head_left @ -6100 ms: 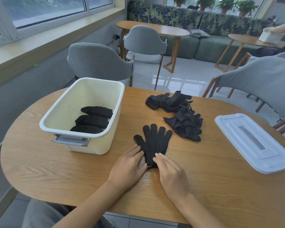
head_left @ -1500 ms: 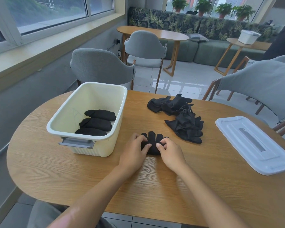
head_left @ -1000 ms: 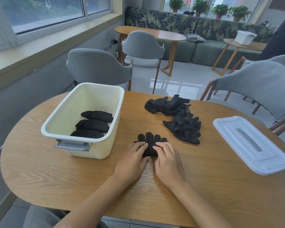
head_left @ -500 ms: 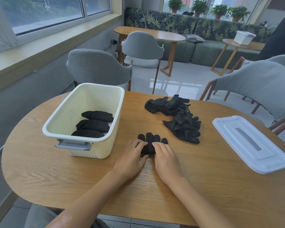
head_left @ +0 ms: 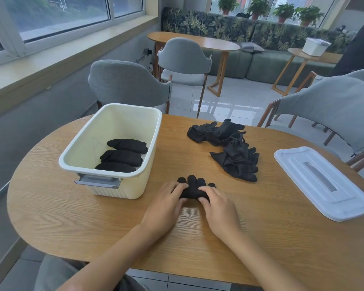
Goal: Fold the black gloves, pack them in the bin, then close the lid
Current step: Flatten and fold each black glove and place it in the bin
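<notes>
Looking down from the head camera, both hands sit side by side on a round wooden table (head_left: pixel 93 217). The left hand (head_left: pixel 166 203) and the right hand (head_left: pixel 218 204) both have their fingers curled over a rolled black glove (head_left: pixel 192 189), pressing and gripping it from each side. Four little glove fingertips poke out past the hands, pointing away from the person. To the left of the hands stands a cream bin (head_left: pixel 122 185) with a grey handle on its near end. Three folded gloves (head_left: pixel 122 157) lie in a row inside it, close to its right wall. Farther back and to the right, a messy pile of loose gloves (head_left: pixel 229 148) lies on the table, well apart from the bin. The white lid (head_left: pixel 319 181) lies flat near the right edge of the table, so the bin is open on top. Grey chairs (head_left: pixel 126 82) stand around the table, and a green sofa (head_left: pixel 229 59) is far behind.
</notes>
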Tool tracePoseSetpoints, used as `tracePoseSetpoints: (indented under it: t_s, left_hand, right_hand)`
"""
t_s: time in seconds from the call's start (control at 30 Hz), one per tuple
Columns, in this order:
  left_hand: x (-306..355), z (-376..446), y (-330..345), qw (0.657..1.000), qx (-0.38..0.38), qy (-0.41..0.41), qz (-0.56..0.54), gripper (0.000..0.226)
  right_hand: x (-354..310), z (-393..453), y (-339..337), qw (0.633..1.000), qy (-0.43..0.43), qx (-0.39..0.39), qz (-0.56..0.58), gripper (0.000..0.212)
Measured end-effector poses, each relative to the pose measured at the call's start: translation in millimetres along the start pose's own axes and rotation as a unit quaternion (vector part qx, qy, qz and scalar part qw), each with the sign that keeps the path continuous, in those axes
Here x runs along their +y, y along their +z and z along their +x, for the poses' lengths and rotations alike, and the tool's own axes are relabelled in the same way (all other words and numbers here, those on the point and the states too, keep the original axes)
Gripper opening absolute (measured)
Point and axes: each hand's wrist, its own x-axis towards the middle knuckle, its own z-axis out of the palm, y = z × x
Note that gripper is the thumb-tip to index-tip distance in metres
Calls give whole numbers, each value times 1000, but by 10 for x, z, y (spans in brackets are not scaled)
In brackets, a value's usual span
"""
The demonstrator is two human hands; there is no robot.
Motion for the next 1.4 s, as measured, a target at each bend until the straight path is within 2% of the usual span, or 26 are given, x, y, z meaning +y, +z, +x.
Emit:
tracePoseSetpoints:
  t_s: [0.2, 0.33, 0.53, 0.63, 0.73, 0.83, 0.93, 1.1, 1.27, 1.4]
  left_hand:
    - [-4, 261, -66, 995, -48, -67, -64, 24]
    - [-40, 474, -122, 985, -98, -109, -92, 15]
    - [-38, 738, -205, 977, -156, -132, -66, 16]
    - [-25, 851, -250, 972, -193, -134, -12, 25]
    - [14, 1000, -272, 960, -246, -126, 44, 29]
    - [65, 1138, -285, 945, -293, -127, 66, 29]
    - [106, 1228, -282, 939, -311, -122, 83, 38]
    - [146, 1334, -233, 925, -347, -125, 91, 45]
    - [156, 1409, -192, 915, -371, -125, 98, 38]
    - [133, 1432, -145, 911, -379, -121, 103, 36]
  right_hand:
    - [9, 279, -168, 996, 60, -57, 29, 14]
    - [47, 508, -240, 984, 105, -112, 91, 9]
    - [142, 763, -326, 955, 147, -203, 160, 12]
    - [141, 815, -318, 954, 156, -213, 145, 16]
    - [113, 831, -281, 962, 156, -190, 120, 18]
    - [110, 831, -256, 970, 146, -169, 93, 17]
    - [119, 865, -288, 974, 142, -167, 64, 24]
    - [78, 993, -384, 959, 180, -219, 0, 44]
    - [-27, 1188, -425, 928, 215, -303, -15, 47]
    - [-120, 1302, -403, 914, 206, -349, -27, 47]
